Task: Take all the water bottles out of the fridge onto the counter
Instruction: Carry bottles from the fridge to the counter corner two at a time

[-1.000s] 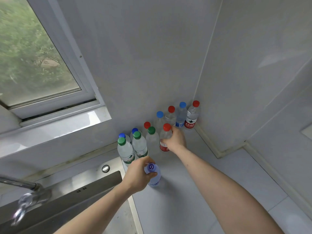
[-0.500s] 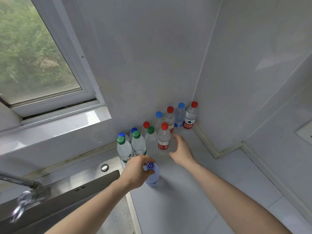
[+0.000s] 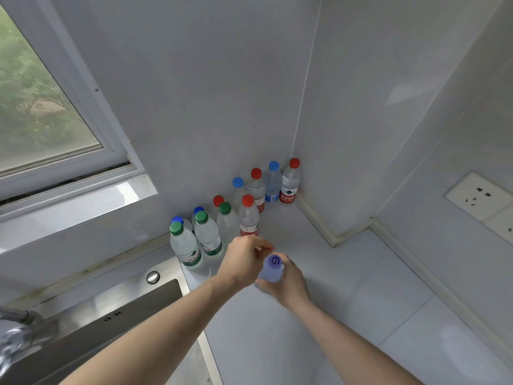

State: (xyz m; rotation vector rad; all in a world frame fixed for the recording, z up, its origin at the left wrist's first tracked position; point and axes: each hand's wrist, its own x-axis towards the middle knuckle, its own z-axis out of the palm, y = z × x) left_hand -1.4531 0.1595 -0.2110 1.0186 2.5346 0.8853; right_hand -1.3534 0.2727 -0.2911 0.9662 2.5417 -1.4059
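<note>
Several water bottles with red, blue and green caps stand in rows on the white counter (image 3: 355, 301) along the back wall, from the green-capped bottle (image 3: 185, 245) by the sink to the red-capped bottle (image 3: 290, 184) in the corner. In front of them is a pale bottle with a purple-blue cap (image 3: 273, 270), held between both hands. My left hand (image 3: 244, 259) grips it near the top from the left. My right hand (image 3: 290, 286) wraps round its body from the right. The bottle's lower part is hidden by my hands.
A steel sink (image 3: 111, 315) with a faucet (image 3: 16, 326) lies at the lower left, its rim touching the counter. A window (image 3: 41, 107) is at the upper left. A wall socket (image 3: 477, 195) sits on the right wall.
My right hand let go of the red-capped bottle, drew back and now grips the purple-capped bottle. My left hand moved that bottle to the right.
</note>
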